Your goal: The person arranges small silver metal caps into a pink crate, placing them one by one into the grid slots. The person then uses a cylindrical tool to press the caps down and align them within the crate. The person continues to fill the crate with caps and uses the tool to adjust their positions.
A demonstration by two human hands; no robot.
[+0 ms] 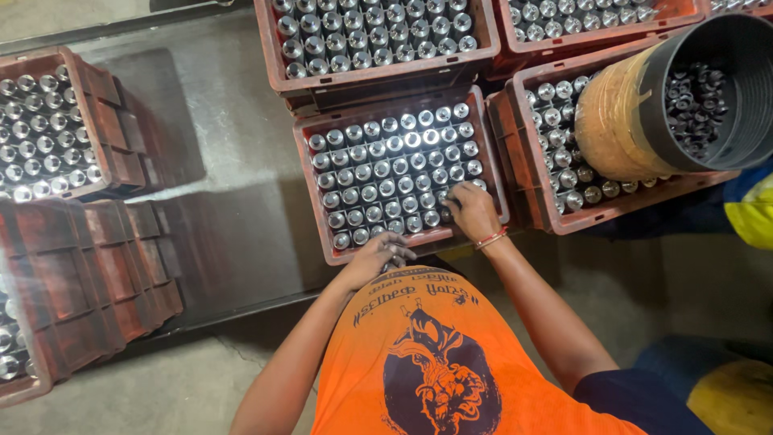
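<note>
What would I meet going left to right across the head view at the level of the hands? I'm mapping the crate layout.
Stacked empty red crates → bare floor → left hand → right hand on the crate of metal cylinders → neighbouring red crate.

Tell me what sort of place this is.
Probably a factory or workshop floor: red plastic crates packed with rows of shiny metal cylinders, more crates stacked on bare concrete, and a large drum holding small dark metal parts.
</note>
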